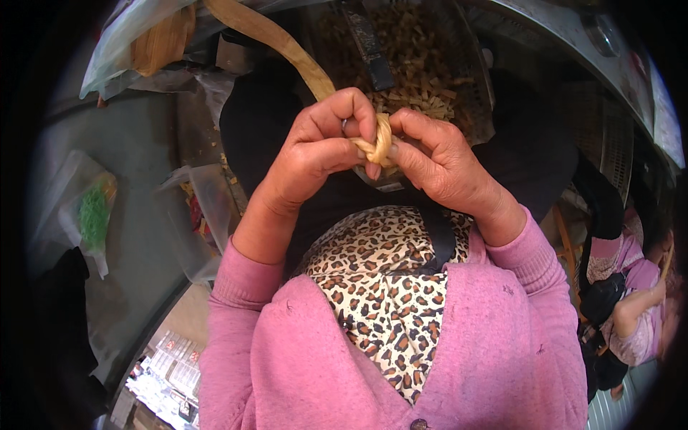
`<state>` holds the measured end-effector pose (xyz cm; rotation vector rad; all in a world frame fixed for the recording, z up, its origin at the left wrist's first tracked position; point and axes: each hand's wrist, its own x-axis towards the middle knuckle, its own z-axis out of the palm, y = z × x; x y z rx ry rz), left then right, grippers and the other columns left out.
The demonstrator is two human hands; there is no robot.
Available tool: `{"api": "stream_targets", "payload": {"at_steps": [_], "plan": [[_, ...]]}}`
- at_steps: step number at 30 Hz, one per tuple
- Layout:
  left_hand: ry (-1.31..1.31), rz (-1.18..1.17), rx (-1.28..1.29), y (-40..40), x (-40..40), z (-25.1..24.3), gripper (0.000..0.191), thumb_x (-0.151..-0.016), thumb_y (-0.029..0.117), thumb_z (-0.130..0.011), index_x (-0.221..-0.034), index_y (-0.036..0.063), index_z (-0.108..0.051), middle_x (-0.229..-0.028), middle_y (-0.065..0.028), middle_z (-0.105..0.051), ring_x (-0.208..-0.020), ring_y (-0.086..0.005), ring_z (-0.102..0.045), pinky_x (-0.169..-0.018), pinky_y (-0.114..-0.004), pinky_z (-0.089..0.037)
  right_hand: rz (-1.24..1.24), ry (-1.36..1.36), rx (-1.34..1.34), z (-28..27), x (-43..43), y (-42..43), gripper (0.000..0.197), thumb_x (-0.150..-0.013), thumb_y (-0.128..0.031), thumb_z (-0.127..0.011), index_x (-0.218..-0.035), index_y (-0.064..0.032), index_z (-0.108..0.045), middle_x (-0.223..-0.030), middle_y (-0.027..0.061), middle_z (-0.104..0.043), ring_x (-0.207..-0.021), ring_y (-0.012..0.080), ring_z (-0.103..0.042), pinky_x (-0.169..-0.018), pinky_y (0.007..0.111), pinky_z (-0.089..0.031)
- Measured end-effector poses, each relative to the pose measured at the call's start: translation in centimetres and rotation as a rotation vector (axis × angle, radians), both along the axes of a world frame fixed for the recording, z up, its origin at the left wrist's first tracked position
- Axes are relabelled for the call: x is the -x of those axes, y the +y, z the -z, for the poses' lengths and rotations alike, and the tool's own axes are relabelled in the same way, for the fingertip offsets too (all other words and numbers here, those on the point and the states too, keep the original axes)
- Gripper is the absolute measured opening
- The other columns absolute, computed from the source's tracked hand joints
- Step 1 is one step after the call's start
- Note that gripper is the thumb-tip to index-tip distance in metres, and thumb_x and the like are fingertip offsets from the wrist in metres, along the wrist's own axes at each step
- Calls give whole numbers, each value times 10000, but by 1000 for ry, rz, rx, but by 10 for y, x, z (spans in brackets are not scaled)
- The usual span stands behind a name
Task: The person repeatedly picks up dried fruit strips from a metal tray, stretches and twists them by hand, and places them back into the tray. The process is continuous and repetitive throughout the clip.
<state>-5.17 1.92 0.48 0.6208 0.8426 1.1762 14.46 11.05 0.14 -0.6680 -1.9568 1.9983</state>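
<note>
Both hands meet at the upper middle of the head view, around a looped knot of a pale yellow, pliable strip [382, 141]. My left hand [322, 140] pinches the knot's left side between thumb and fingers; a ring shows on one finger. My right hand [438, 156] grips the knot's right edge with thumb and forefinger. A long, flat, yellow-brown strip [293, 51] runs from behind my left hand up to the top left. Just beyond the hands, a plastic crate [486, 97] holds many short, cut yellow pieces [430, 102], with a dark flat bar [371, 48] lying over it.
At the upper left, a clear plastic bag lies by folded yellow-brown sheets [164, 40]. A bag with green stringy material [94, 215] lies on the left surface. An open clear bag [199, 215] stands beside my left forearm. Another person [634, 301] sits at the far right.
</note>
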Motion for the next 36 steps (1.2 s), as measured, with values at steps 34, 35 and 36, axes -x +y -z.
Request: {"api": "stream_targets", "payload": {"at_steps": [34,35,36], "plan": [[1046,126,-276,-18,-54,-18,307,-783,-18,-700,-1082,30,-652,-855,-115,-677,-855,-188,-684,-725,-320,-518,383,-270,-776,-5,-32,37,162,-925,-153,-679,-805,-45,-667,-660,140,-650,-568,361,-632,-507,435,-510],[1417,58,-428,-14,-46,-18,283,-742,-22,-686,-1006,78,-674,-833,-140,-681,-800,-277,-668,-711,-360,-524,136,-515,-744,-8,-39,30,132,-906,-174,-714,-864,-49,-714,-692,123,-685,-600,277,-681,-564,382,-540],[1553,-92,-533,-7,-33,-6,269,-730,-14,-678,-973,102,-679,-837,-125,-692,-794,-324,-652,-715,-408,-524,-96,-394,-438,-8,-44,13,124,-894,-168,-726,-913,-46,-731,-716,110,-708,-634,224,-693,-608,353,-550]]}}
